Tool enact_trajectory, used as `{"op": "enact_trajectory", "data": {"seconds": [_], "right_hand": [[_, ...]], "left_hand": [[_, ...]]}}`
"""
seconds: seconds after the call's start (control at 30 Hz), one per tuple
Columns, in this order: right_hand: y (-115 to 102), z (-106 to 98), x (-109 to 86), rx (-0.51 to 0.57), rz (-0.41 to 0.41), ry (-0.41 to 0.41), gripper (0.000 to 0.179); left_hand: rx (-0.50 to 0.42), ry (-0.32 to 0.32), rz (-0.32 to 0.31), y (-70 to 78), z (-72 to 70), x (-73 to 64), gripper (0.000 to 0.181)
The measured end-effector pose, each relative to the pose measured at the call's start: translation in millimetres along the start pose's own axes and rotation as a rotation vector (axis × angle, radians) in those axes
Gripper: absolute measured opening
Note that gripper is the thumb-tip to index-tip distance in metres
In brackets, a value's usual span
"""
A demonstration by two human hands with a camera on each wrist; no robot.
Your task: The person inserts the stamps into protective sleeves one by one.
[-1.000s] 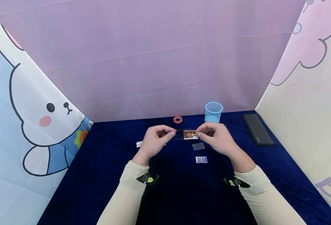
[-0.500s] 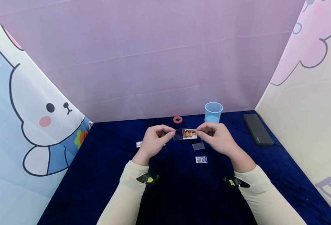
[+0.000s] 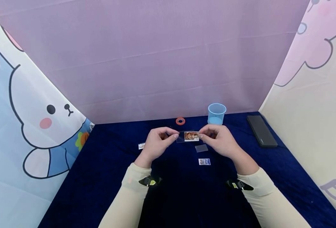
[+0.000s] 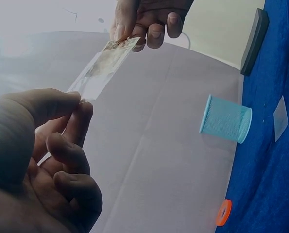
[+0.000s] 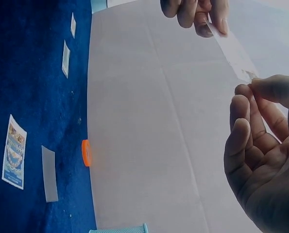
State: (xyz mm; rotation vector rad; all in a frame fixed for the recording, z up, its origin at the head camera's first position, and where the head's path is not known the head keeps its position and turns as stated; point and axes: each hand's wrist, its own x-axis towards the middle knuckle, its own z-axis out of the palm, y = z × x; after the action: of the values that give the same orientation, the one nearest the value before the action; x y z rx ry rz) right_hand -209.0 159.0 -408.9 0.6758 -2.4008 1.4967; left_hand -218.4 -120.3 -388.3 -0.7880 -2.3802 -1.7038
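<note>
Above the table, my left hand (image 3: 158, 142) pinches the left end of a clear plastic sleeve (image 3: 180, 137) between thumb and index finger. A small brown-and-white picture stamp (image 3: 191, 136) lies within the sleeve's right part. My right hand (image 3: 220, 139) pinches the right end, thumb and index finger at the stamp's edge. In the left wrist view the sleeve (image 4: 93, 85) stretches tilted between both hands. Below on the cloth lie another clear sleeve (image 3: 201, 148) and a blue-and-white stamp (image 3: 204, 161), whose notched edges show in the right wrist view.
Left of my left hand, a white-edged stamp (image 3: 141, 146) is partly hidden. An orange ring (image 3: 177, 121) lies at the back of the dark blue cloth. A light blue mesh cup (image 3: 217, 114) stands behind my right hand, with a flat black case (image 3: 262, 131) farther right.
The stamp has shifted slightly left within the sleeve, towards my left hand. Both hands keep their pinch and have barely moved.
</note>
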Motion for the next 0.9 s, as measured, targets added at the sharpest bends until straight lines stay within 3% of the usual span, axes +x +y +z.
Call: {"op": "enact_trajectory", "data": {"seconds": [0.17,0.9], "right_hand": [[0,1,-0.2,-0.016,0.004,0.003,0.003],[-2,4,-1.2,-0.019,0.005,-0.062,0.008]], "left_hand": [[-0.003,0.005,0.004,14.7,-0.2,-3.4,0.011],[-0.010,0.002,0.010,15.6,1.4,-3.9,0.010]]}}
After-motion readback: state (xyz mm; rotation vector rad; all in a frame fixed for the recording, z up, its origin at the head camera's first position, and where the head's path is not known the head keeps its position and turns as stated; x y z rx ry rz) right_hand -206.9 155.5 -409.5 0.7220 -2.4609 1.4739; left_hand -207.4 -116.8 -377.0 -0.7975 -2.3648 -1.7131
